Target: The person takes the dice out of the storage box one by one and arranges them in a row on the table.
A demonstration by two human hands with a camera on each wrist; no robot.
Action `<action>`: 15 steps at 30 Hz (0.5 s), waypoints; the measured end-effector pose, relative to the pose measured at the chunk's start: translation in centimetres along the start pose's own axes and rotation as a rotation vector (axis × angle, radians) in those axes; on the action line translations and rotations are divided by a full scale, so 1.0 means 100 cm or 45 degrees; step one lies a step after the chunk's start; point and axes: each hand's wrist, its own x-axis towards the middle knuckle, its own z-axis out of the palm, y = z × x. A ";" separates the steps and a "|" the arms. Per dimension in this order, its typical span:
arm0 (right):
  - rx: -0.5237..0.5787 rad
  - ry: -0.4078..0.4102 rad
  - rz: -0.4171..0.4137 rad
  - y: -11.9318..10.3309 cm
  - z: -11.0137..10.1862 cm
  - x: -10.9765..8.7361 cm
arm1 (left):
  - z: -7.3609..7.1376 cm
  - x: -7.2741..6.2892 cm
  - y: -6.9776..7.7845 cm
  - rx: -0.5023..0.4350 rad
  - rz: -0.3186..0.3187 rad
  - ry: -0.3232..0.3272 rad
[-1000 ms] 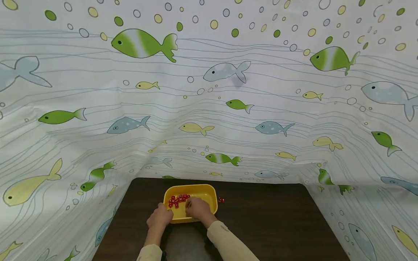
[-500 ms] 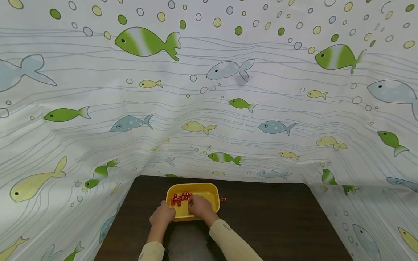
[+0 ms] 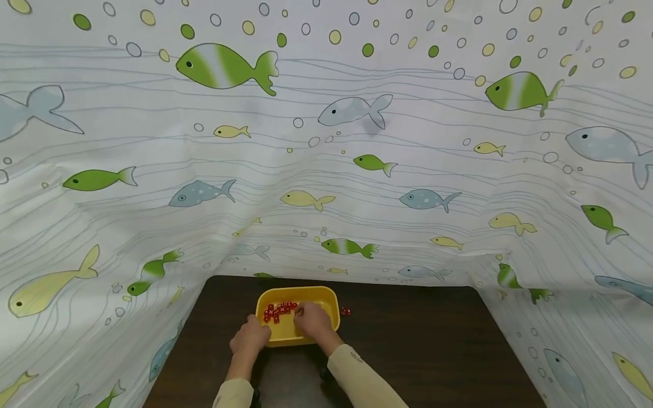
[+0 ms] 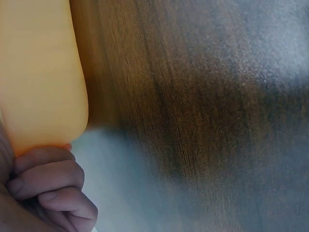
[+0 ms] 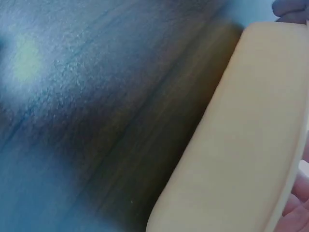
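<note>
In the head view a yellow plastic tray (image 3: 321,293) stands on the dark table, with several red dice (image 3: 276,319) with white dots gathered in its left half. My left hand (image 3: 250,335) grips the tray's near left corner; its curled fingers (image 4: 46,174) lie against the tray's end in the left wrist view. My right hand (image 3: 313,322) reaches over the near rim into the tray, fingers bent, with the fingertips right beside the dice group. I cannot tell whether a die is between them. The tray's wall (image 5: 231,135) covers most of this hand in the right wrist view.
A few loose red dice (image 3: 346,311) lie on the dark wooden table (image 3: 418,340) just outside the tray's right side. A white fish-patterned sheet (image 3: 326,170) hangs behind the table and along both sides.
My right hand has shifted slightly away from me and to the right inside the tray. The left hand stays at the tray's corner. The head view has swayed a little.
</note>
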 end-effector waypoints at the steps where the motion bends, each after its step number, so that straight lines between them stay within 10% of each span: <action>1: 0.017 0.010 -0.006 0.000 -0.002 0.000 | -0.001 0.000 0.000 -0.004 0.002 -0.001; 15: 0.175 0.131 -0.016 0.020 -0.025 -0.004 | -0.001 -0.001 0.001 -0.037 -0.001 -0.010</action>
